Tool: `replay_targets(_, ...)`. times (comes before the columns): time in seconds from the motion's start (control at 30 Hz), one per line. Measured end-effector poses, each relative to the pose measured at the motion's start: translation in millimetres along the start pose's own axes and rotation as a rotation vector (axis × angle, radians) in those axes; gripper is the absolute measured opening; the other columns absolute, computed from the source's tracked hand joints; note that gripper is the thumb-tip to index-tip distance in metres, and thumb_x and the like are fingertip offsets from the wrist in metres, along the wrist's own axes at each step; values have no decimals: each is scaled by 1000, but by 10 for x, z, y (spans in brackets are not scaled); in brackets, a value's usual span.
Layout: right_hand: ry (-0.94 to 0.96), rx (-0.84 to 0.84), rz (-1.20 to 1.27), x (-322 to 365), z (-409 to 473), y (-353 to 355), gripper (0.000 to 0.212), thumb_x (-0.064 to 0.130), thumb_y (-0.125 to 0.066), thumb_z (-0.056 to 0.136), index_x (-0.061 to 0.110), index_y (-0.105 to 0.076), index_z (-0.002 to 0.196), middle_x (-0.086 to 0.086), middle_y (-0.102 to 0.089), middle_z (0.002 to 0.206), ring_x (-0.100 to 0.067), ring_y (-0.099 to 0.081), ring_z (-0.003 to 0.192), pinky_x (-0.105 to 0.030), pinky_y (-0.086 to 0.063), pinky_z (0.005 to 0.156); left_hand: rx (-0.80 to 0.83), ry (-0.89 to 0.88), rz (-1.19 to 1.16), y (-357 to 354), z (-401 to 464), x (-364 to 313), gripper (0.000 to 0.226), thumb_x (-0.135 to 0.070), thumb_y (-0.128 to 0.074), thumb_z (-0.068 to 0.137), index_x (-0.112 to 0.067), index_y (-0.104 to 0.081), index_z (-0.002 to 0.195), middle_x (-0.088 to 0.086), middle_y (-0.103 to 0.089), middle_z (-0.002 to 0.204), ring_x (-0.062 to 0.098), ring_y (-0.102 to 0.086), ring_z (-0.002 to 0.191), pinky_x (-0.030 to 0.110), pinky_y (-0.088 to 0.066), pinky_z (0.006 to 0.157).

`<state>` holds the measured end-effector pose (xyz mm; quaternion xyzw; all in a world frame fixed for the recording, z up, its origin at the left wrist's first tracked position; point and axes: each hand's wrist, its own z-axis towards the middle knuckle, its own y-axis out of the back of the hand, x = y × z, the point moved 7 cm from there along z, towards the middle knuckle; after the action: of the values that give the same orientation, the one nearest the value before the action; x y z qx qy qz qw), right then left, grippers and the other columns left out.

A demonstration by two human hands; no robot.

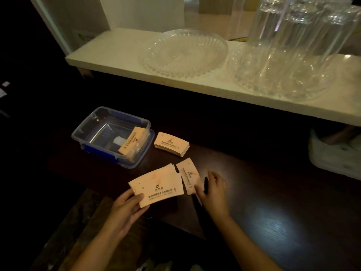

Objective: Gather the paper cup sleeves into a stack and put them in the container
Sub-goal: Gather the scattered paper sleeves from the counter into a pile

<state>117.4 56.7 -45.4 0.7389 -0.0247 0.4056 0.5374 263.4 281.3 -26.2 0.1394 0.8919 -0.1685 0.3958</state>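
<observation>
The left hand [125, 208] pinches a fanned bundle [156, 185] of peach paper sleeves, thumb on top at its near left corner, fingers underneath. Just right of that grip, the right hand [213, 192] rests its fingertips on the near end of a loose sleeve [188, 178] lying flat on the table [273, 212]; whether it has actually gripped the sleeve or only presses it, I cannot tell. These sleeves look light, thin and flexible, flattened card that probably slides easily sheet over sheet, so the fan likely needs squaring by squeezing its long edges, and a flat one is best lifted by dragging it to an edge or nipping a corner. Beyond the hands sits a neat stack [172, 144], and left of it the clear container [93, 124] with a blue base, a few sleeves [133, 140] already leaning inside its right wall. The table is dark, glossy wood, dimly lit. Farther off, a white shelf [117, 53] carries glass plates [183, 52] and cups [293, 36].
</observation>
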Motion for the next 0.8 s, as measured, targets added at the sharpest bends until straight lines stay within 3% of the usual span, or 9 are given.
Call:
replay_targets(0.1,-67,82,-292,67,129,-215,69,54,-66,72,16,-44,126,-8,-42,132,-25,-36,120,-40,-41,96,-40,-15,-5,176,-14,-36,28,-1,-56,82,-18,-58,103,10,-67,99,23,-62,94,36,-50,69)
replay_targets(0.2,-130,45,-254,116,140,-304,60,44,-70,72,17,-44,118,-9,-49,124,-25,-43,112,-39,-42,90,-66,-17,-12,278,-26,-39,27,-1,-58,81,-20,-58,100,10,-68,100,23,-63,94,36,-51,70)
replay_targets(0.3,-229,13,94,57,103,-253,31,22,-65,81,25,-40,99,-8,-61,112,-23,-59,95,-42,-55,79,-78,-26,-2,323,-22,-41,28,-1,-59,80,-21,-58,99,10,-68,99,23,-64,94,36,-52,70)
replay_targets(0.4,-304,-41,603,-56,27,-14,15,11,-56,88,22,-51,96,-7,-64,108,-21,-63,87,-43,-60,69,-68,-34,18,296,2,-43,30,-2,-59,81,-20,-57,105,10,-69,99,23,-65,93,36,-53,71)
replay_targets(0.47,-140,21,703,43,-7,199,21,7,-61,85,28,-61,88,0,-67,97,-15,-64,83,-33,-59,67,-43,-36,45,232,27,-36,31,-2,-59,81,-20,-56,106,9,-70,99,21,-66,92,35,-53,70)
replay_targets(0.57,79,275,702,310,-159,340,30,2,-68,78,31,-69,78,4,-71,85,-12,-66,78,-19,-54,62,27,-35,83,45,68,-27,31,-1,-58,81,-22,-57,104,6,-71,98,19,-67,90,32,-55,66)
replay_targets(0.63,106,363,571,347,-250,312,32,4,-69,78,36,-66,81,7,-68,90,-7,-64,82,-15,-52,63,92,-32,94,-111,96,-15,32,0,-58,81,-24,-58,103,5,-73,94,18,-69,89,31,-56,64)
replay_targets(0.7,89,325,482,290,-286,317,40,5,-70,77,41,-58,89,14,-63,92,0,-60,84,-10,-51,62,165,-41,115,-263,118,-6,33,0,-58,80,-25,-59,102,2,-76,90,18,-70,88,31,-57,63)
replay_targets(0.8,-10,296,510,167,-317,298,66,4,-73,75,41,-43,121,15,-54,98,-2,-59,87,-12,-54,61,260,-67,160,-437,133,5,34,0,-59,79,-23,-60,103,1,-76,92,17,-70,89,29,-58,63)
